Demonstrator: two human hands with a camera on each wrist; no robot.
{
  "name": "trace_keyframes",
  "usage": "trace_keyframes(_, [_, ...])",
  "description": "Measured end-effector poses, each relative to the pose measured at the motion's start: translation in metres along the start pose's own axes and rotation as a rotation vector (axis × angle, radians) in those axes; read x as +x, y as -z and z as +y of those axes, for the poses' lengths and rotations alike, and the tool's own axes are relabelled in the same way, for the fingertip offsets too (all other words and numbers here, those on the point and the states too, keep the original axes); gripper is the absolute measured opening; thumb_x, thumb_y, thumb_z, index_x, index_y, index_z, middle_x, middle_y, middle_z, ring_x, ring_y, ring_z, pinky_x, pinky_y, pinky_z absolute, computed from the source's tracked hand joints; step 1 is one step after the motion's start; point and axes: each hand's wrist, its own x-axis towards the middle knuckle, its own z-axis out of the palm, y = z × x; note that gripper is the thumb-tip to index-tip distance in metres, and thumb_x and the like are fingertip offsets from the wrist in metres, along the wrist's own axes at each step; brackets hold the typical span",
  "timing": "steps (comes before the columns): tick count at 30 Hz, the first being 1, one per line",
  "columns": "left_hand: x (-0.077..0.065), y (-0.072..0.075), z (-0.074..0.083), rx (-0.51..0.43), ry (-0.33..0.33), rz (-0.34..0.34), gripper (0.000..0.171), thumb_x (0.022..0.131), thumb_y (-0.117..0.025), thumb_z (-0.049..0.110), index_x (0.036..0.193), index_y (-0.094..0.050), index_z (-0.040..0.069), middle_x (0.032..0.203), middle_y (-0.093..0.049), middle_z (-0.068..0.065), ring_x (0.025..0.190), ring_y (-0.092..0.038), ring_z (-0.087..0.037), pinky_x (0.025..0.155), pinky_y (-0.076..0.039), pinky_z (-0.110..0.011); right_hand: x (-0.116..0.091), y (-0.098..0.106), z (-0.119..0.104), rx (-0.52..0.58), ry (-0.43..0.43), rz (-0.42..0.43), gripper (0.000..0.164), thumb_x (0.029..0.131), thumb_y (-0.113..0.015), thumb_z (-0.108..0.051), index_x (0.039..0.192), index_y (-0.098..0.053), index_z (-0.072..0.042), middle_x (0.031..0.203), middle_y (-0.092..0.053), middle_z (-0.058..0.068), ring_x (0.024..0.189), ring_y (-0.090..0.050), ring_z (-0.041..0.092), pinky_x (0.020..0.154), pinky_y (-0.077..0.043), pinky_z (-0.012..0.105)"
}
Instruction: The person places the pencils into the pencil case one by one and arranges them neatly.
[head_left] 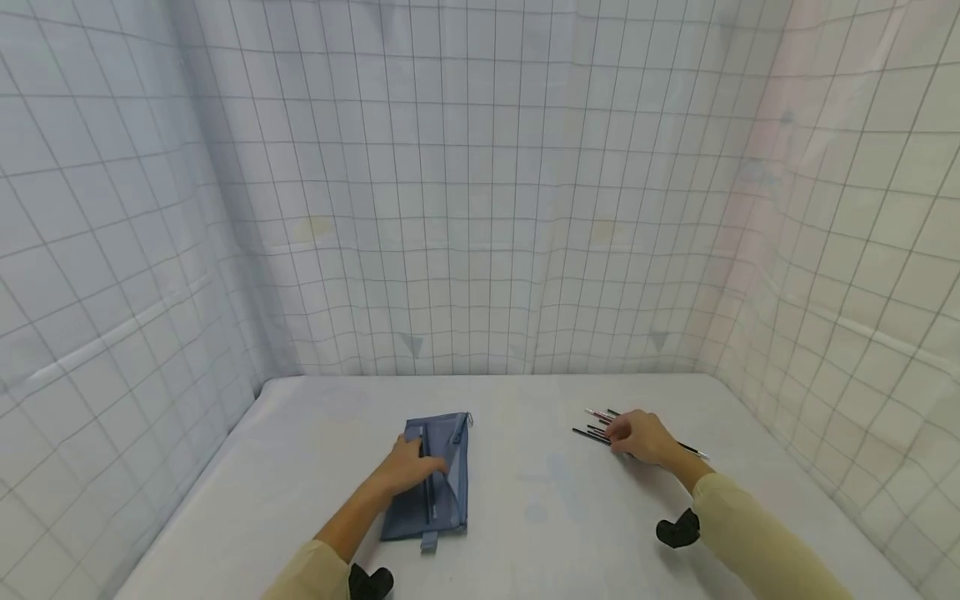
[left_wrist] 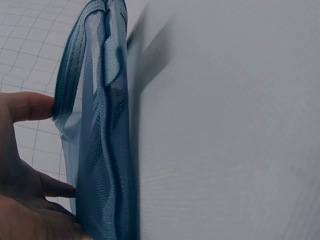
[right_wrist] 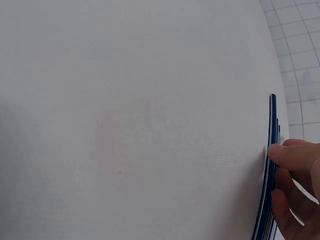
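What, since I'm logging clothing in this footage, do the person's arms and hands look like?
The left hand and right hand wear no gloves. The left sleeve and right sleeve are pale yellow and plain, ending short of the hands. A rounded black piece shows beside the left sleeve, and a second black piece beside the right. No cables are visible.

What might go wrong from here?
The right hand is at several thin, pencil-like sticks lying close together, so some could roll away or slip from the fingers. The left hand touches the blue pouch, whose thin, soft-looking material might buckle or slide.
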Motion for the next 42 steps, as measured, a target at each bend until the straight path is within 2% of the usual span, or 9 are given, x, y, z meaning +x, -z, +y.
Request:
trace_keyframes(3, [0.000, 0.000, 0.001, 0.008, -0.006, -0.001, 0.097, 0.083, -0.074, 0.036, 0.152, -0.031, -0.018, 0.161, -0.009, -0.041, 0.144, -0.022, -0.060, 0.112, -0.025, -0.071, 0.000, -0.004, 0.001, -0.045, 0.027, 0.006, 0.014, 0.086, -0.079, 0.000, 0.100, -0.078, -0.005, 0.086, -0.066, -0.004, 0.078, -0.057, 0.014, 0.069, -0.050, 0.033])
trace_keyframes(8, [0.002, 0.000, 0.000, 0.014, -0.008, 0.000, 0.097, 0.083, -0.073, 0.036, 0.152, -0.031, -0.018, 0.161, -0.010, -0.041, 0.145, -0.022, -0.060, 0.112, -0.025, -0.071, 0.000, -0.005, -0.002, -0.114, 0.057, -0.010, 0.014, 0.088, -0.077, -0.001, 0.101, -0.078, -0.006, 0.088, -0.066, -0.004, 0.079, -0.056, 0.014, 0.072, -0.050, 0.036])
trace_keyframes(23, [0.003, -0.001, -0.002, 0.021, -0.010, 0.002, 0.096, 0.083, -0.074, 0.035, 0.151, -0.032, -0.018, 0.161, -0.010, -0.042, 0.145, -0.021, -0.061, 0.112, -0.025, -0.072, 0.006, -0.005, -0.007, -0.238, 0.120, -0.067, 0.023, 0.084, -0.074, 0.007, 0.099, -0.080, -0.008, 0.093, -0.070, -0.004, 0.088, -0.064, 0.017, 0.082, -0.055, 0.044])
trace_keyframes(30, [0.003, 0.000, -0.001, 0.025, -0.008, -0.005, 0.096, 0.084, -0.073, 0.036, 0.151, -0.031, -0.018, 0.161, -0.010, -0.041, 0.144, -0.021, -0.060, 0.111, -0.026, -0.072, 0.008, -0.006, -0.008, -0.193, 0.075, -0.066, 0.023, 0.082, -0.074, 0.008, 0.098, -0.079, -0.008, 0.088, -0.067, -0.005, 0.081, -0.057, 0.014, 0.077, -0.053, 0.040])
trace_keyframes(37, [0.004, 0.001, -0.002, 0.023, -0.020, -0.005, 0.096, 0.083, -0.073, 0.035, 0.151, -0.031, -0.018, 0.161, -0.009, -0.042, 0.145, -0.020, -0.061, 0.111, -0.025, -0.072, 0.009, -0.001, -0.010, -0.148, 0.102, -0.063, 0.023, 0.078, -0.074, 0.006, 0.098, -0.076, -0.006, 0.085, -0.064, -0.004, 0.077, -0.055, 0.015, 0.072, -0.050, 0.038])
trace_keyframes(42, [0.004, 0.001, 0.000, 0.023, -0.024, -0.005, 0.097, 0.083, -0.073, 0.035, 0.151, -0.031, -0.019, 0.161, -0.008, -0.042, 0.145, -0.019, -0.061, 0.112, -0.024, -0.072, 0.013, 0.001, -0.011, -0.117, 0.089, -0.070, 0.023, 0.078, -0.074, 0.004, 0.098, -0.076, -0.008, 0.084, -0.063, -0.004, 0.077, -0.054, 0.015, 0.070, -0.048, 0.036])
